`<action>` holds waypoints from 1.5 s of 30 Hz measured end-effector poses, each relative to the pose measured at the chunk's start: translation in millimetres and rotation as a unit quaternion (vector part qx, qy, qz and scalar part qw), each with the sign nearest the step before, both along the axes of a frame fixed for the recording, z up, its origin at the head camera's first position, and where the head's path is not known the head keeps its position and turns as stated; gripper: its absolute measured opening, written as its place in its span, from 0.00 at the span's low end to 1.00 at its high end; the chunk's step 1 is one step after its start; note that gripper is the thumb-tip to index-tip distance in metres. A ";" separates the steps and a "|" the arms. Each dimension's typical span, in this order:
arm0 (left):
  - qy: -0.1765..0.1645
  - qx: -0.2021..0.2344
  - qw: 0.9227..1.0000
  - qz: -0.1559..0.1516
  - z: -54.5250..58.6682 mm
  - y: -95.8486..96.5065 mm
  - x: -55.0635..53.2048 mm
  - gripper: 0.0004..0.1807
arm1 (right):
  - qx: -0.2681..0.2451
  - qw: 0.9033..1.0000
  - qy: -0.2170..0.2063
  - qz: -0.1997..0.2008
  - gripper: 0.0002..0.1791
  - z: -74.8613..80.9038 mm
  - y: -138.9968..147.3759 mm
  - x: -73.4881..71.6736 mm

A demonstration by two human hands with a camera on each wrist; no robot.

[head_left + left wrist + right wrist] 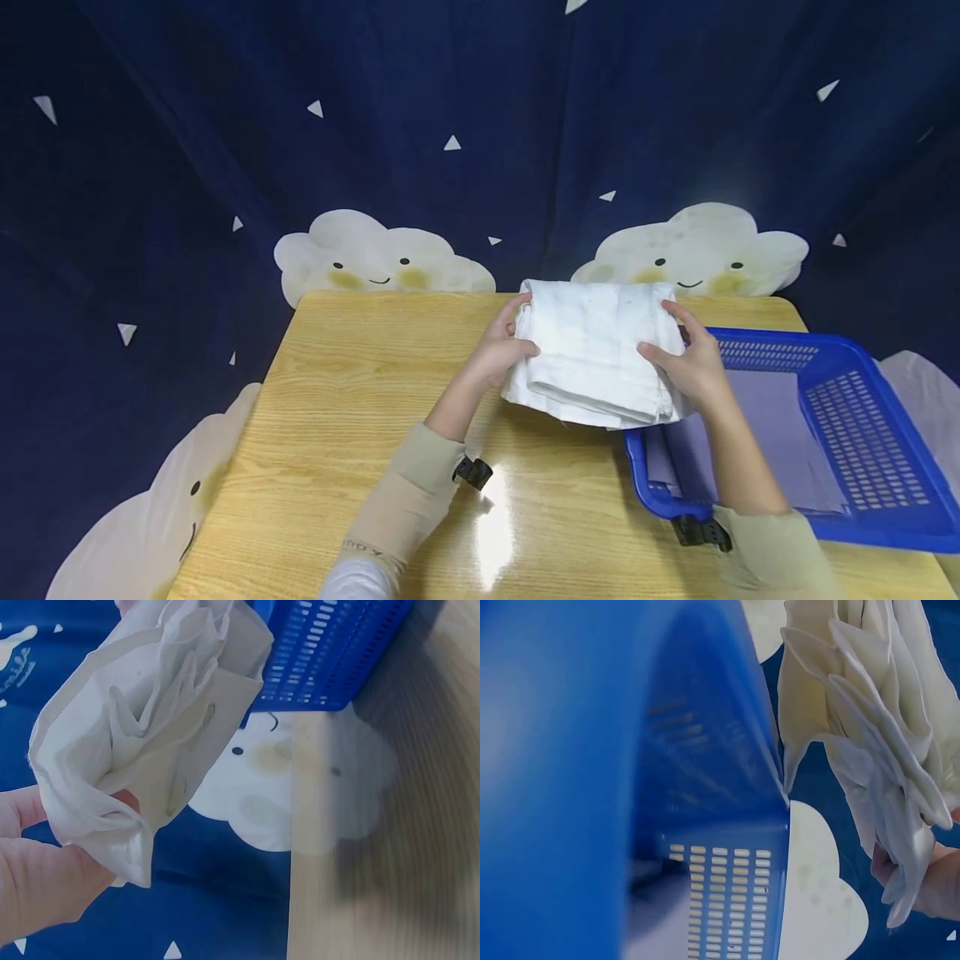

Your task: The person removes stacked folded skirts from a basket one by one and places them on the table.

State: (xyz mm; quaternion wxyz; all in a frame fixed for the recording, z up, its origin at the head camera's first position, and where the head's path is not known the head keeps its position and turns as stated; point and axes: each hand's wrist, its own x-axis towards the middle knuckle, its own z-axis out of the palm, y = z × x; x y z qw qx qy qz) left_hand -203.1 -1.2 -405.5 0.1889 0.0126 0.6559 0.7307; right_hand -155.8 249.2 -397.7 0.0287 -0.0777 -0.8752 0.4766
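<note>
A folded white cloth (pixel 592 342) hangs above the table between both hands, its lower layers sagging loosely. At its left edge my left hand (pixel 501 346) pinches it, thumb in front. On the opposite edge my right hand (pixel 693 367) grips it the same way, over the near-left part of the blue basket. The left wrist view shows the cloth's (pixel 127 742) creased, layered side with the left thumb and fingers (pixel 45 877) on its lower end. In the right wrist view its folds (pixel 877 727) hang beside the basket, and part of a hand (pixel 937 885) shows behind them.
A blue plastic basket (pixel 885 400) with slotted walls stands on the right of the wooden table (pixel 360 383). Flat pale purple-looking material (pixel 772 417) lies in it. Behind the table hangs a dark blue curtain (pixel 375 167) with clouds and triangles.
</note>
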 end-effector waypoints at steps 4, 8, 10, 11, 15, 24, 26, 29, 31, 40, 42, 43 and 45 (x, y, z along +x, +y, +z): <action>0.001 0.003 1.000 -0.002 -0.3 -8.5 -2.4 0.47 | -0.012 1.000 0.003 0.000 0.41 -1.2 -8.4 -2.6; 0.002 0.000 1.000 -0.002 -0.8 -17.1 -5.2 0.47 | -0.022 1.000 0.007 0.001 0.41 -1.4 -16.5 -4.7; 0.005 -0.002 1.000 -0.001 -0.8 -21.3 -6.6 0.47 | -0.027 1.000 0.010 0.001 0.40 -1.7 -20.6 -6.3; 0.007 -0.004 1.000 -0.001 -0.9 -23.2 -7.4 0.47 | -0.029 1.000 0.011 0.001 0.40 -1.9 -22.8 -7.2; 0.008 -0.004 1.000 0.000 -1.0 -30.8 -10.9 0.47 | -0.034 0.999 0.009 -0.002 0.40 -3.2 -31.1 -11.6; 0.003 -0.004 1.000 0.013 -1.9 -44.4 -19.3 0.48 | -0.038 0.999 0.017 -0.004 0.39 -7.9 -47.2 -24.8; 0.000 -0.002 1.000 0.017 -2.2 -47.2 -21.2 0.48 | -0.041 0.999 0.019 -0.003 0.39 -9.8 -50.3 -28.4; 0.000 -0.003 1.000 0.023 -3.6 -51.8 -24.5 0.48 | -0.043 0.999 0.016 -0.004 0.39 -13.3 -55.1 -33.5; 0.001 -0.006 1.000 0.025 -5.6 -55.0 -26.9 0.48 | -0.045 0.999 0.013 -0.006 0.39 -15.9 -58.4 -37.1; 0.005 -0.017 1.000 0.024 -18.1 -67.6 -38.9 0.47 | -0.054 0.998 0.002 -0.009 0.39 -28.0 -70.5 -52.7; 0.007 -0.017 1.000 0.022 -22.0 -69.4 -41.8 0.47 | -0.057 0.998 0.006 -0.008 0.39 -31.0 -72.7 -55.9; 0.008 -0.017 1.000 0.022 -23.9 -70.2 -43.1 0.47 | -0.057 0.998 0.012 -0.007 0.39 -32.6 -73.8 -57.6; 0.008 -0.012 1.000 0.025 -28.1 -71.9 -46.0 0.47 | -0.060 0.998 0.020 -0.006 0.39 -35.4 -76.1 -60.4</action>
